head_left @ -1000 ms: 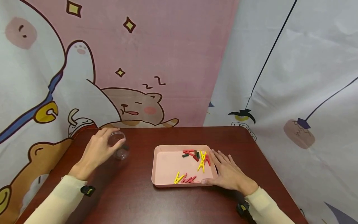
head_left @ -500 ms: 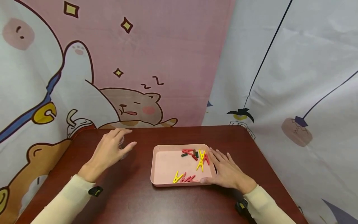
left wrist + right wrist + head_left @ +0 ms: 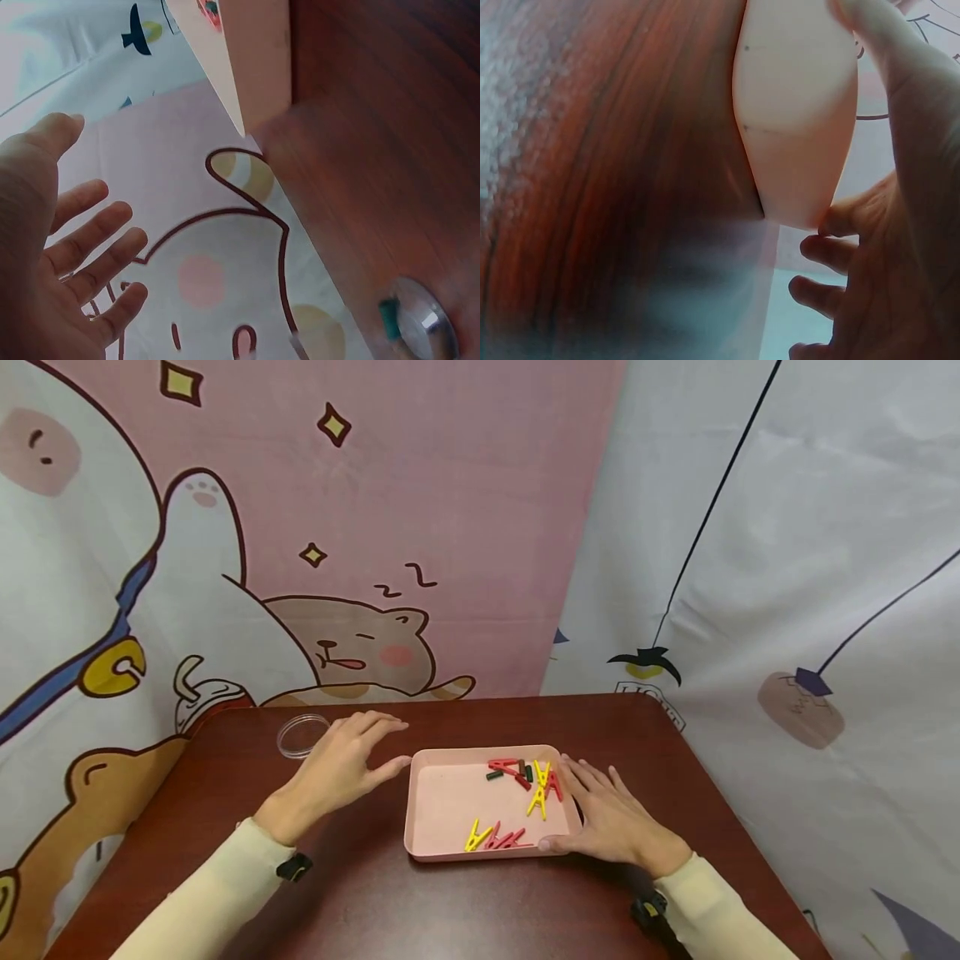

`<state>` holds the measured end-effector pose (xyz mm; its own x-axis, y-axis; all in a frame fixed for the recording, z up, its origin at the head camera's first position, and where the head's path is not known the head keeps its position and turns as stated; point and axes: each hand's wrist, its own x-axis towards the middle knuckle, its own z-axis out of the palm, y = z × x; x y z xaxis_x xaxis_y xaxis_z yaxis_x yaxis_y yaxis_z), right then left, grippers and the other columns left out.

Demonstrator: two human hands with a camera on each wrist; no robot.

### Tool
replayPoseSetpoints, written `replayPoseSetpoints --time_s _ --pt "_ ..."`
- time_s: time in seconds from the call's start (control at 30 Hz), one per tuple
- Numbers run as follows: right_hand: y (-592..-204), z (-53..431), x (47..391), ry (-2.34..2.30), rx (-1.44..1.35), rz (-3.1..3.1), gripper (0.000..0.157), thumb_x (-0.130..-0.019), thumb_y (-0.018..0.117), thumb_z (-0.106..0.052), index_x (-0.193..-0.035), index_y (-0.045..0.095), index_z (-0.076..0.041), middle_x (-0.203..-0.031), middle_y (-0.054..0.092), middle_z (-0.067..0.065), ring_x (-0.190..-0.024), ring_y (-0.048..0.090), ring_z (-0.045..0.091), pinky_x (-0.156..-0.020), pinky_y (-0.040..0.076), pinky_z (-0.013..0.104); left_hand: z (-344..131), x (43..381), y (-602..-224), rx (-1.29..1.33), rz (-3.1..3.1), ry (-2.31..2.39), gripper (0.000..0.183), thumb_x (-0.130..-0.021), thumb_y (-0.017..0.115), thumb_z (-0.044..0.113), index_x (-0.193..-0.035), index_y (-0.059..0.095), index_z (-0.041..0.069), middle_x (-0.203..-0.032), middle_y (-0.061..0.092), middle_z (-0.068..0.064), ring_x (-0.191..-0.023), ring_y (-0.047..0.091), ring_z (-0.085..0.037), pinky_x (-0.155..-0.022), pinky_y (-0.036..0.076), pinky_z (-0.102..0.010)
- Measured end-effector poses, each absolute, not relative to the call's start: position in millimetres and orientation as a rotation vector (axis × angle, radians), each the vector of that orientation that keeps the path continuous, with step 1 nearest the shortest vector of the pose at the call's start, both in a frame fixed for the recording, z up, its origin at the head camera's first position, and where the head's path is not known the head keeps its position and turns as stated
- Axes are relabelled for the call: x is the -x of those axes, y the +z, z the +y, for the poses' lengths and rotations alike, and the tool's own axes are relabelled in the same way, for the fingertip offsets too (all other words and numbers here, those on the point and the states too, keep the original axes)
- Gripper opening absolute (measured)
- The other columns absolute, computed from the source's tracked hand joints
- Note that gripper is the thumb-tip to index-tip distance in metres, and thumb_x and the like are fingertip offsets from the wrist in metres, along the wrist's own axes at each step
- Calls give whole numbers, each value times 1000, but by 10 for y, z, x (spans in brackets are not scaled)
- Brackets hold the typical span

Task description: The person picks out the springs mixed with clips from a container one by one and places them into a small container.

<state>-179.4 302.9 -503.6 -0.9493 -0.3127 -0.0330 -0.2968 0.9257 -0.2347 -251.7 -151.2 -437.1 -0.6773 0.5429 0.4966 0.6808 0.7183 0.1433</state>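
Note:
A pink tray (image 3: 442,806) holds red and yellow plastic clips (image 3: 537,802), several of them, with small dark green and brown cylinders (image 3: 522,768) near its far right corner. My right hand (image 3: 618,822) rests against the tray's right side, thumb at the near corner and straight fingers along the outer wall. In the right wrist view a fingertip touches the tray's corner. My left hand (image 3: 330,777), fingers apart and holding nothing, hovers just left of the tray. Behind it stands a clear round container (image 3: 281,743), partly covered; the left wrist view shows a green piece (image 3: 390,319) at it.
The dark red-brown table (image 3: 480,910) extends around the tray. A printed cloth (image 3: 480,527) with cartoon animals hangs along the table's far edge, and a pale cloth (image 3: 825,568) hangs on the right.
My left hand has moved right, away from the clear container towards the tray, uncovering more of the container. My right hand and the tray stay in place.

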Motion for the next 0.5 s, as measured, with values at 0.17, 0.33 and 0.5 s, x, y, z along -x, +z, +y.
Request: replayPoseSetpoints --time_s 0.17,0.33,0.5 --pt "-5018 3038 1792 -350 478 3015 139 -84 71 -100 -184 33 -11 -192 35 13 -175 40 46 -139 22 85 -1325 2534 -4352 1027 -2523 -397 53 -103 90 48 -145 79 17 -144 79 -6 -137 75 -32 -114 61 -60" --pt "-5020 3035 1800 -361 470 3005 139 -85 71 -99 -184 32 -10 -193 34 13 -176 39 45 -139 21 84 -1153 2597 -4334 1111 -2567 -368 52 -105 87 49 -147 78 19 -145 79 -3 -138 74 -29 -118 60 -57" --pt "-5031 3032 1813 -358 462 2997 139 -85 69 -101 -185 31 -11 -193 34 13 -176 39 44 -139 20 84 -1010 2655 -4322 1200 -2614 -342 52 -107 85 49 -148 78 19 -146 79 -2 -137 75 -27 -119 60 -56"
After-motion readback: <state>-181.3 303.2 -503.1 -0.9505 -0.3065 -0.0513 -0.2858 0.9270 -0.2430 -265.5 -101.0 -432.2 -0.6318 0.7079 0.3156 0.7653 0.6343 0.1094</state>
